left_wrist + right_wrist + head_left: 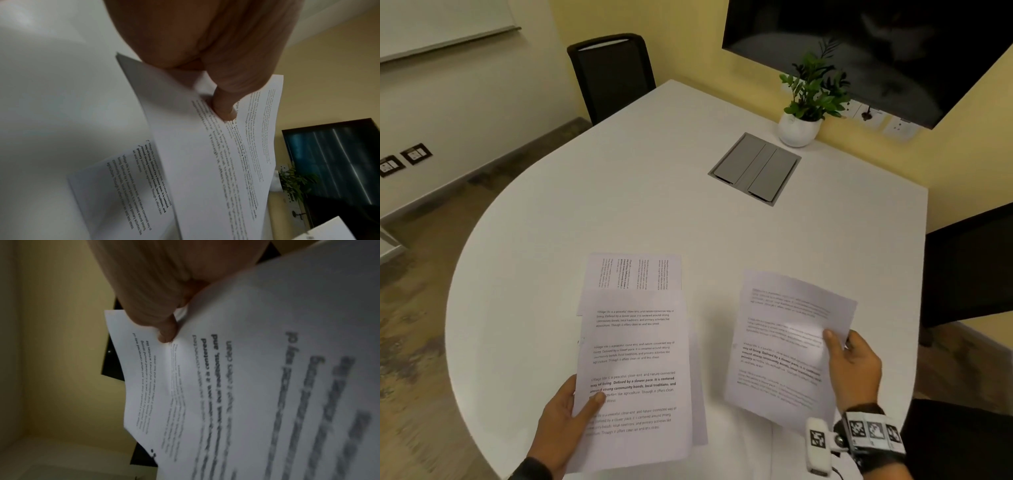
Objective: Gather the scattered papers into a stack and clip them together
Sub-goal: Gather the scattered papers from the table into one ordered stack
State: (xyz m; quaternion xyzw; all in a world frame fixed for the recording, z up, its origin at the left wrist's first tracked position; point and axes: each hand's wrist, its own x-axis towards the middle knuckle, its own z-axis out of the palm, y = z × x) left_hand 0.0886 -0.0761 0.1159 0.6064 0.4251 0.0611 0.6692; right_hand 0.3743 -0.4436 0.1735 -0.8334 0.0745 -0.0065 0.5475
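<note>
White printed sheets fill both hands, which are held apart above the near edge of the table. At the near left, the left hand pinches the left edge of a printed page, thumb on top over the text and fingers underneath; in the left wrist view the thumb presses down on the page's printed face. A second sheet edge shows just behind and to the right of that page, so this hand may hold more than one. To the right, the right hand, with a marker-patched wristband, grips another printed page by its right edge, thumb on the printed side, the sheet tilted and a little blurred. Just beyond the left hand's page, partly covered by it, a third sheet lies flat on the table with its text turned sideways. Farther ahead, between the two hands' lines of reach, a grey hatch is set into the tabletop. Beyond it, ahead of the right hand, stands a potted plant in a white pot, with a dark screen on the yellow wall behind. Well ahead of the left hand, a black chair is tucked at the far table edge.
</note>
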